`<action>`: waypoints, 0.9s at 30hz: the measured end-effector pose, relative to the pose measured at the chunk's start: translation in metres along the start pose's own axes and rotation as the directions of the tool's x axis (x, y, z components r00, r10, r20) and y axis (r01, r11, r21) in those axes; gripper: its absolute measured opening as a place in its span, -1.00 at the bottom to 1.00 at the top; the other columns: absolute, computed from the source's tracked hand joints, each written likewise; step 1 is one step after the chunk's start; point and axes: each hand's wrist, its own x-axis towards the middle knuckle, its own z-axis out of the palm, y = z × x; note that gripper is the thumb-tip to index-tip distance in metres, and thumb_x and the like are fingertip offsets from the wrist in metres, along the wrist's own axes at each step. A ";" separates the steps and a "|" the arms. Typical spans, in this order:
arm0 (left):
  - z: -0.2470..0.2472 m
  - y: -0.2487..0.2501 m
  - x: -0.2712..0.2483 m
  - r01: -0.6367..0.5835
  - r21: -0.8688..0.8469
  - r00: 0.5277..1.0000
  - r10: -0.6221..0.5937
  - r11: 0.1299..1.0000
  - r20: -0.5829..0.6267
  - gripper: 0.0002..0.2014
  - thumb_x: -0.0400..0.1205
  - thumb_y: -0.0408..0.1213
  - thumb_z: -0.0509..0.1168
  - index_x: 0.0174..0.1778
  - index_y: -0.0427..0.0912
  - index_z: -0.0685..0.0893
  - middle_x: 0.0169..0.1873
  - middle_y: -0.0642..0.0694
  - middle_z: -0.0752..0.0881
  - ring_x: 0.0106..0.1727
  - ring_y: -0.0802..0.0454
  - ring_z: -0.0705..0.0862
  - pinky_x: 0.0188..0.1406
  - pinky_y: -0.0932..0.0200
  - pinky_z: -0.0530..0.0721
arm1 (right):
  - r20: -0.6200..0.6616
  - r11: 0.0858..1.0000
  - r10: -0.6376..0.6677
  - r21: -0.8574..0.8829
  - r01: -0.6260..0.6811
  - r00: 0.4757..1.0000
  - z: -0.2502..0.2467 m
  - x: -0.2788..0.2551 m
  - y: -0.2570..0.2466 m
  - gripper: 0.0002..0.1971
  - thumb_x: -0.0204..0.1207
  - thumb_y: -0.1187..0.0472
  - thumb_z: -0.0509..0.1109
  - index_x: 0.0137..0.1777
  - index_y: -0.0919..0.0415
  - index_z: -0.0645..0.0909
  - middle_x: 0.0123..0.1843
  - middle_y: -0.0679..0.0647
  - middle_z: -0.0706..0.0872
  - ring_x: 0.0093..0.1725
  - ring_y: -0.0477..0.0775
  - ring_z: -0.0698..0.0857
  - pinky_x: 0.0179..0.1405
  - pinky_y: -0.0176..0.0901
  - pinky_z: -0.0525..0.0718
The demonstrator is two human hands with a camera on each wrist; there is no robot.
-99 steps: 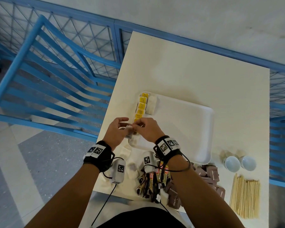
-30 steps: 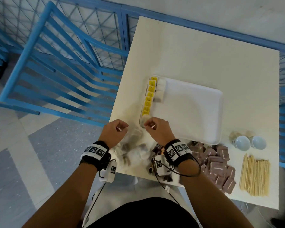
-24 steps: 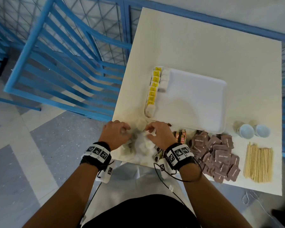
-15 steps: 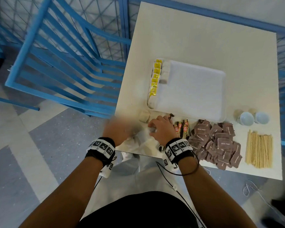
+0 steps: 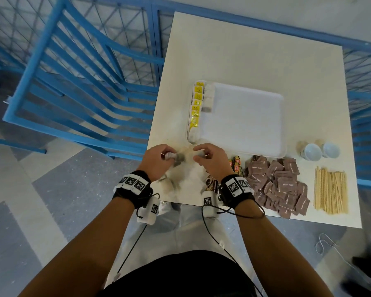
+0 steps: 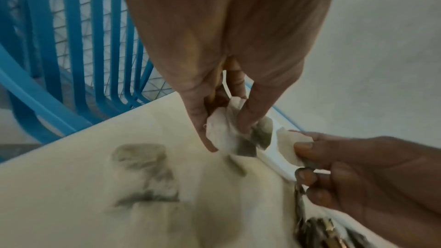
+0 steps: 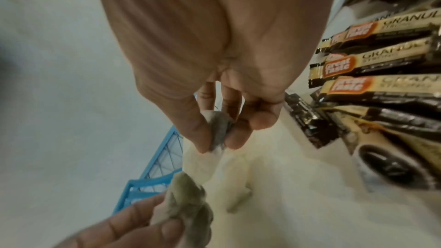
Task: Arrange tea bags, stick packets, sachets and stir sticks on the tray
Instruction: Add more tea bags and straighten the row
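Observation:
A white tray (image 5: 244,125) lies mid-table, with a row of yellow-tagged tea bags (image 5: 195,108) along its left rim. Just in front of its near-left corner, my left hand (image 5: 169,156) pinches a tea bag (image 6: 229,133) between thumb and fingers. Close to its right, my right hand (image 5: 198,155) pinches another tea bag (image 7: 218,129). Both bags hang just above a pile of loose tea bags (image 5: 178,181) at the table's front edge. Stick packets (image 7: 381,63) lie beside my right wrist. Further right are brown sachets (image 5: 281,183) and stir sticks (image 5: 330,191).
Two small white cups (image 5: 320,150) stand right of the tray. A blue railing (image 5: 84,71) and a drop to the floor lie left of the table (image 5: 244,50), whose left edge is close to my left hand. The tray's centre and right side are bare.
My hands drew back from the tray's near-left corner to the loose pile, and each now holds a tea bag lifted off it. The view shifted as my head moved.

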 end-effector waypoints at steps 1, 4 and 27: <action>-0.001 0.003 0.003 0.011 -0.031 1.000 -0.011 0.999 -0.005 -0.86 0.60 -0.32 0.48 0.04 -0.06 0.79 -0.06 0.00 0.82 -0.06 0.04 0.76 -0.12 0.22 0.66 | -0.007 0.998 0.020 0.057 -0.020 1.000 -0.001 0.001 -0.004 -0.79 0.47 0.26 0.60 0.03 -0.02 0.75 -0.23 -0.01 0.74 -0.28 -0.03 0.75 -0.25 -0.21 0.63; -0.003 0.013 0.009 0.047 -0.157 0.999 -0.049 0.987 -0.010 -0.85 0.57 -0.29 0.54 0.04 -0.10 0.82 -0.07 -0.01 0.83 -0.05 0.05 0.77 -0.17 0.37 0.68 | 0.014 0.968 0.090 0.234 -0.091 0.996 -0.002 0.004 -0.018 -0.80 0.45 0.32 0.62 0.02 0.15 0.72 -0.18 0.14 0.85 -0.29 0.00 0.80 -0.32 -0.17 0.63; 0.019 0.055 0.038 0.184 -0.803 0.970 -0.235 0.567 0.057 -0.86 0.71 -0.37 0.38 0.13 -0.35 0.72 -0.16 -0.24 0.80 -0.11 -0.20 0.80 0.02 -0.07 0.82 | 0.068 0.983 0.126 0.124 -0.134 0.990 -0.006 0.048 -0.038 -0.85 0.48 0.07 0.60 -0.16 0.12 0.73 -0.32 0.09 0.84 -0.45 -0.07 0.71 -0.44 -0.29 0.57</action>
